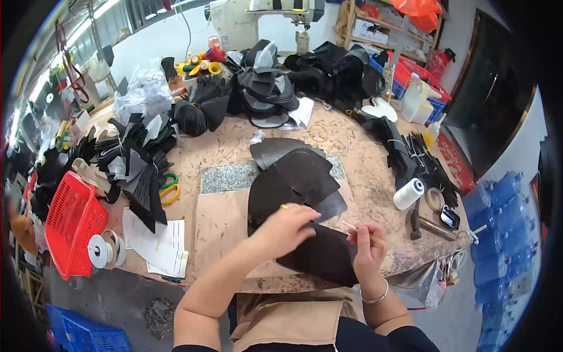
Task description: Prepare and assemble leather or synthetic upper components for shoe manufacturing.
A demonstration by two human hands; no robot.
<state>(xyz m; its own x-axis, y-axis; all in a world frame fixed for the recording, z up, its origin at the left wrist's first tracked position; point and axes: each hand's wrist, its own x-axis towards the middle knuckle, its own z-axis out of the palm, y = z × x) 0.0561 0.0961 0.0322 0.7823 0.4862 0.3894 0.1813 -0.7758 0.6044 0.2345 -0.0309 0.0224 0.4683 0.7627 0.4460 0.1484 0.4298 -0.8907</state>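
Note:
In the middle of the worktable lies a fanned stack of black leather-like pieces [302, 179]. A larger dark piece [319, 252] lies nearer to me and hangs toward the table's front edge. My left hand [287, 230] rests on these pieces with its fingers stretched out and slightly bent, a ring on one finger. To its right, my right hand [368, 246] is closed around a thin pale stick [348, 224], pen-like, pointing left above the dark piece. I cannot make out its tip.
Black cut pieces [264, 88] are heaped along the back and left. A red basket [73, 226], white paper patterns [155, 243] and scissors [170, 190] are at left. At right are a white thread cone [409, 193], a hammer [415, 223] and tape [434, 199]. A sewing machine [281, 23] stands behind.

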